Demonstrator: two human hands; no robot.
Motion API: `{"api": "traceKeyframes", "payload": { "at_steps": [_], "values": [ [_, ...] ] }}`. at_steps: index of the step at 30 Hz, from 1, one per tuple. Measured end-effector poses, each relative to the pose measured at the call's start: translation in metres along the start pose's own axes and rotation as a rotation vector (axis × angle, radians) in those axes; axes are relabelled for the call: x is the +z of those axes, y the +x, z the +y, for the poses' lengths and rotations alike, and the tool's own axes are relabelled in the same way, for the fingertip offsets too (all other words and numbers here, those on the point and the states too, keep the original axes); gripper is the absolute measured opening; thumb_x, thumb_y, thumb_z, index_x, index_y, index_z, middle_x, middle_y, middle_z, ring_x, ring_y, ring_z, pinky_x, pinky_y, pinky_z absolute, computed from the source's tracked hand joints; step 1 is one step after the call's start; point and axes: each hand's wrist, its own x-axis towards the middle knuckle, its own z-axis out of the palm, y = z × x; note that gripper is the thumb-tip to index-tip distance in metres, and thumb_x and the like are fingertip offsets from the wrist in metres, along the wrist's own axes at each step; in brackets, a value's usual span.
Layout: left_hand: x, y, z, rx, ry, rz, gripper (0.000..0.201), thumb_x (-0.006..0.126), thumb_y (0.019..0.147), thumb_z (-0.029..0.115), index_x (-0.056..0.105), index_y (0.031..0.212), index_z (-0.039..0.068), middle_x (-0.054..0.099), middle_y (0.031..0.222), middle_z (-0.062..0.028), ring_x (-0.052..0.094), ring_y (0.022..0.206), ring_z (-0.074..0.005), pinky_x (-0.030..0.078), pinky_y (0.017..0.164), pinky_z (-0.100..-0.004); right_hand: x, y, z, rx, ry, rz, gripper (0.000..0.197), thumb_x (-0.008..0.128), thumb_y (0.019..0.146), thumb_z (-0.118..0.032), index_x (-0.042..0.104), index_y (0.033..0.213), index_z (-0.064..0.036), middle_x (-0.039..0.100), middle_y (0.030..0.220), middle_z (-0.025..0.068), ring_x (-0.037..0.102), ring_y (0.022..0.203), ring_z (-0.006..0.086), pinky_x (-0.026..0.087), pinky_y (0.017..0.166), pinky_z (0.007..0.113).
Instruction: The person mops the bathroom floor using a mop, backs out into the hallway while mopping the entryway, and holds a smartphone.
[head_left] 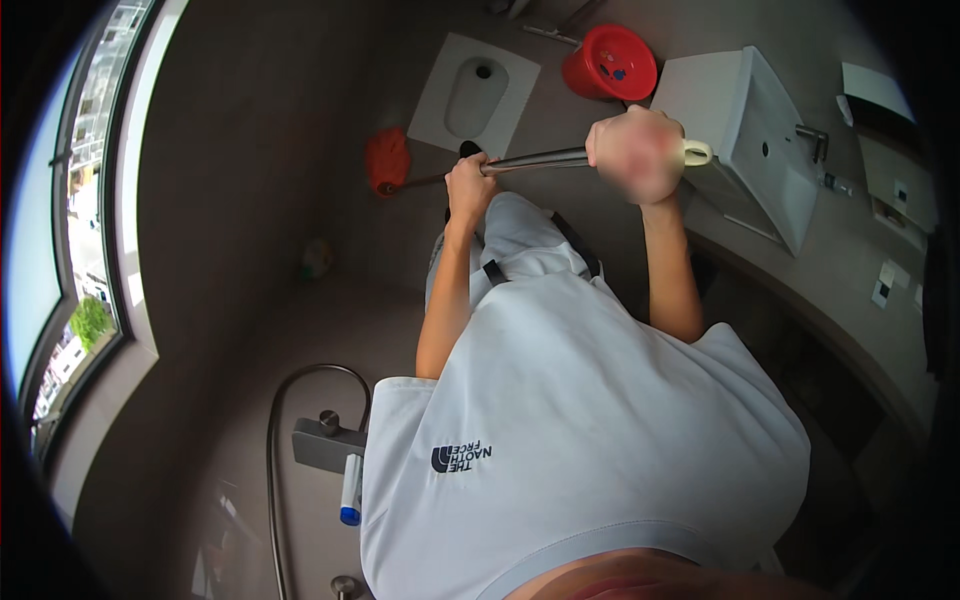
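A mop with a metal pole point(540, 160) slants across in front of me. Its orange-red head point(387, 160) rests low on the floor at the left, and a cream hanging loop point(697, 153) caps the other end. My left hand point(470, 187) is wrapped round the middle of the pole. Nearer the loop, my right hand point(638, 155) is closed on the upper end; its fingers are blurred. Both forearms reach forward past my white T-shirt and light grey trousers.
A white squat toilet point(474, 93) is set in the floor ahead. Beside it stands a red bucket point(612, 63). A white washbasin point(770, 150) with a tap point(815, 142) juts out at right. A shower mixer point(328, 445) with hose is at lower left; a window point(90, 250) lines the left wall.
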Motion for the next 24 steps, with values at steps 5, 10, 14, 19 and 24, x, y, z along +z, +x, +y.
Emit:
{"api": "traceKeyframes", "payload": {
  "at_steps": [5,10,14,19,24],
  "values": [
    [-0.010,-0.074,-0.091,-0.297,-0.004,0.044,0.018,0.061,0.085,0.021,0.070,0.089,0.005,0.066,0.086,-0.0242,0.063,0.089,-0.0449,0.048,0.076,-0.0504,0.058,-0.013,0.081,0.320,0.153,-0.108,0.035,0.043,0.097,-0.011,0.035,0.063,-0.0094,0.038,0.051,-0.0007,0.037,0.047,0.0111,0.042,0.057,0.030],
    [-0.029,-0.142,-0.148,-0.210,0.031,0.250,0.034,0.061,0.092,0.028,0.058,0.074,0.000,0.061,0.074,-0.0233,0.059,0.077,-0.0451,0.044,0.069,-0.0517,0.138,-0.064,0.087,0.367,0.217,-0.134,0.034,0.046,0.096,-0.008,0.035,0.064,-0.0097,0.038,0.052,-0.0010,0.034,0.048,0.0099,0.038,0.055,0.029],
    [-0.001,-0.179,-0.146,-0.177,-0.040,0.390,0.036,0.062,0.093,0.029,0.056,0.073,-0.001,0.059,0.074,-0.0246,0.057,0.075,-0.0451,0.042,0.067,-0.0505,0.139,-0.105,0.070,0.363,0.205,-0.132,0.034,0.047,0.095,-0.007,0.036,0.063,-0.0088,0.038,0.052,-0.0012,0.035,0.049,0.0097,0.038,0.055,0.029],
    [0.018,-0.184,-0.133,-0.181,-0.036,0.307,0.036,0.063,0.092,0.028,0.056,0.072,-0.001,0.058,0.071,-0.0245,0.056,0.070,-0.0456,0.042,0.064,-0.0496,0.114,-0.127,0.059,0.395,0.138,-0.085,0.035,0.050,0.094,-0.008,0.036,0.063,-0.0074,0.038,0.053,-0.0021,0.035,0.050,0.0089,0.034,0.052,0.028],
    [0.009,-0.178,-0.105,-0.005,0.058,0.079,0.033,0.063,0.091,0.024,0.056,0.069,0.000,0.053,0.064,-0.0237,0.052,0.060,-0.0443,0.041,0.054,-0.0446,0.087,-0.146,0.028,0.418,0.096,0.028,0.039,0.054,0.093,-0.009,0.033,0.061,-0.0076,0.036,0.054,-0.0034,0.035,0.052,0.0057,0.028,0.048,0.026]
  ]
}}
